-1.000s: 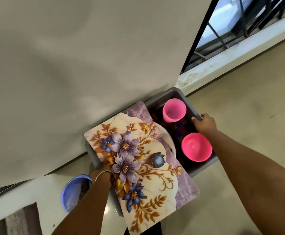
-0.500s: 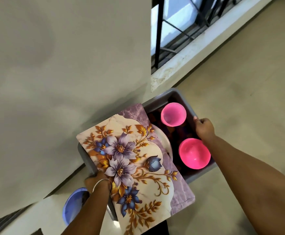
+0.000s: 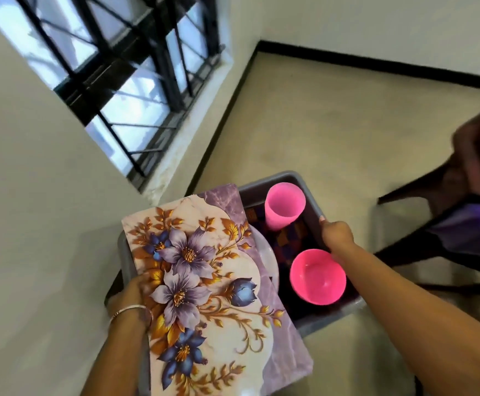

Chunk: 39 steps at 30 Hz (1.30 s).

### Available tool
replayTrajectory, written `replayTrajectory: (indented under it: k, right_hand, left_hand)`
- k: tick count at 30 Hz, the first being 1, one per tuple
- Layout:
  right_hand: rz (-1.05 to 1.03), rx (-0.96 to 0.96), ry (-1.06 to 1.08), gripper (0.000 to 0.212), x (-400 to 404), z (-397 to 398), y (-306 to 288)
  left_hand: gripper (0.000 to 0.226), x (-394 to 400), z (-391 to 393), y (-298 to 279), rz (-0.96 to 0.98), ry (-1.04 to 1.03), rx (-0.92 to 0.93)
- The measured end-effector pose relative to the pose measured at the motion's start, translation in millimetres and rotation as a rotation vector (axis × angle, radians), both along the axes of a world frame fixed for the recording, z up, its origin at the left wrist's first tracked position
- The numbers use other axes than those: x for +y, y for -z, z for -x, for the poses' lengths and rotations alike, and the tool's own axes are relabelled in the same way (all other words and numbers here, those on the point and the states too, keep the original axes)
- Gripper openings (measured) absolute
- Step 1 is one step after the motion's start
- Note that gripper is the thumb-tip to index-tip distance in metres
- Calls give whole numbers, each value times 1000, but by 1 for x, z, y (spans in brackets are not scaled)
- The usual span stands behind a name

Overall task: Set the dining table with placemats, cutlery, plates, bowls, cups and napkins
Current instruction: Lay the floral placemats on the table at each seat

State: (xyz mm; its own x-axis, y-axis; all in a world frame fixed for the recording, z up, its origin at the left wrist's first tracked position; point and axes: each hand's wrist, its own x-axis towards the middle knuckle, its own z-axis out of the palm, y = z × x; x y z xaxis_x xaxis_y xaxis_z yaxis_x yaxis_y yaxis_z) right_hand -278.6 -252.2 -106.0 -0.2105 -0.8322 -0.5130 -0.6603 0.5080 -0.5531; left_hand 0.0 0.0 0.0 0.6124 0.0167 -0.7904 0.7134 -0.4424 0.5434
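A person carries a grey bin point(image 3: 304, 182) above a beige floor point(image 3: 333, 124), the left hand point(image 3: 127, 295) curled over its near-left rim and the right hand point(image 3: 337, 234) gripping the opposite rim. A floral placemat point(image 3: 204, 295) lies across the bin just beside the left hand, over a white plate point(image 3: 267, 252). A pink cup point(image 3: 283, 205) stands just ahead of the right hand; a pink bowl point(image 3: 317, 277) sits just below it.

A: Arms? Any sleeves?
B: Both forearms bare to the frame edge. Thin metal bangle point(image 3: 130, 310) on the wrist of the left hand point(image 3: 126, 295).
A: Right hand point(image 3: 337, 234)?
B: Wears nothing visible.
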Motion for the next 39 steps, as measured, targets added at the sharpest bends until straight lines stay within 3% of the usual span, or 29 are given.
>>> replayTrajectory:
  k: [1,4,5,8,9,12,15,17,22,28,31,35,39]
  right_hand:
    - [1,11,33,54,4,18,-15]
    - [44,3,146,53,19,87,-62]
    - [64,17,176,53,26,113,-77]
    - [131,18,279,54,41,179,-111]
    - [160,17,323,54,47,200,-121]
    - [230,11,468,51,67,260,-150]
    - [294,0,631,49,93,317,-175]
    - [332,-4,748,48,115,353,-188]
    - [393,5,1067,47,189,429,-206]
    - [421,93,1376,51,297,491,-224]
    - [431,145,1520,53,369,517,-229]
    - [361,173,1676,54,455,529,-240]
    - [391,165,1857,53,552,545,-231]
  left_hand:
    - [19,-3,6,-8,36,2,-45]
    - [74,-22,12,5,203,157,-24]
    - [73,-35,17,11,243,233,6]
    - [32,-72,68,-34,277,417,-16]
    - [28,-84,84,-45,286,462,-24]
    - [43,-119,129,-71,332,608,2]
    - [12,-147,191,-115,390,878,100]
    - [26,-173,228,-132,424,1051,136]
    - [23,-216,330,-165,501,1350,47]
    - [21,-215,462,-192,534,1670,5]
    - [30,-190,523,-198,593,1822,13]
    - [7,-148,591,-193,614,2010,151]
    - [20,-94,662,-176,638,2129,262]
